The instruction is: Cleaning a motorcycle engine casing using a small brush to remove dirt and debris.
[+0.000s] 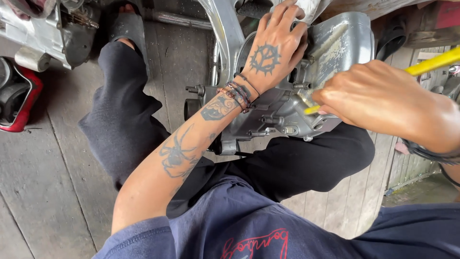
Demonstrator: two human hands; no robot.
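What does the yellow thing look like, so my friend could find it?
Find the big silver engine case resting on the person's lap. The right hand beside it grips a thin yellow tool, its tip touching the case. It is the only bright yellow thing among grey metal.

The left hand (275, 45) reaches forward and up, palm down, fingers spread and bent at the tips, with a tattooed forearm and corded bracelets at the wrist. The right hand (378, 98) comes in from the right, back of the hand up, fingers curled tight in a grip, a dark band at its wrist. The legs are folded beneath both arms.
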